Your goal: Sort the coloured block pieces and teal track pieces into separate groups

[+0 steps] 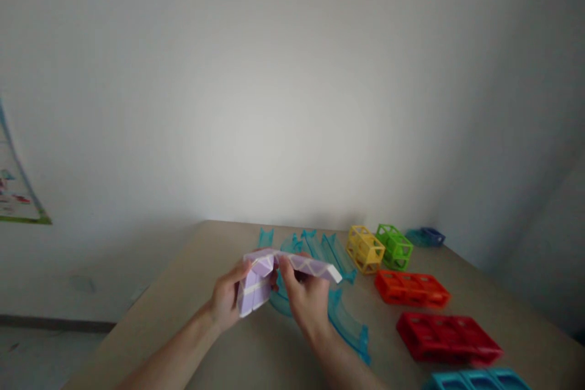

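Observation:
A lilac and white twist-puzzle snake (315, 267) is held up over the tan table (219, 256) by both hands. My left hand (227, 298) is closed around its hanging left end, thumb on top. My right hand (307, 300) pinches the middle from below, and the straight right part sticks out past the fingers toward the right. Under the hands lie clear blue curved track pieces (348, 323).
To the right sit a yellow frame block (365, 248), a green one (395, 246), a dark blue piece (429, 236), an orange block (411, 289), a red block (448, 337) and a teal block (478, 380). A poster (13, 183) hangs at left.

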